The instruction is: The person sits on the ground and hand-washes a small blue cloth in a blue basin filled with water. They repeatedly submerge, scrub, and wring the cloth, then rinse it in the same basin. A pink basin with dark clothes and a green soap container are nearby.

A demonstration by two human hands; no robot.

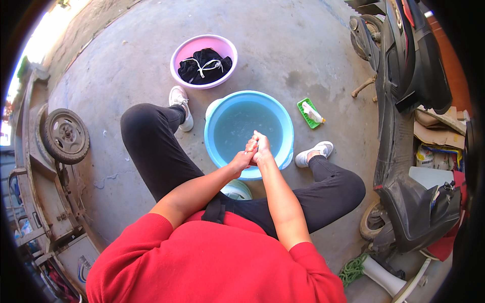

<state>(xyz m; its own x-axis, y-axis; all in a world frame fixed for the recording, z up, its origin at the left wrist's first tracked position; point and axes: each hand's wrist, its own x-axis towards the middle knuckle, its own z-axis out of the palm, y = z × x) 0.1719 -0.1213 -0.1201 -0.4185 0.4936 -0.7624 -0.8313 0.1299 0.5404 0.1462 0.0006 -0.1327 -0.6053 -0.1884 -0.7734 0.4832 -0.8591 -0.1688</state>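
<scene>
Both hands meet above the near part of a light-blue plastic basin [287, 125] that holds cloudy water. My left hand [242, 161] comes in from the left, its fingers against the other hand. My right hand [262, 147] is curled, with the thumb side up. Whether anything lies between the palms cannot be seen. Beyond, to the upper left, a pink plastic basin [185, 47] holds black cloth [206, 60] with a white drawstring. A green soap dish [311, 122] with a white, crumpled item [310, 112] on it lies right of the blue basin.
My feet in white shoes [321, 148] stand on either side of the blue basin on the concrete floor [273, 45]. A black scooter [394, 144] is along the right, near green rope [354, 269]. At left stands a metal cart [45, 181] with a wheel [66, 136].
</scene>
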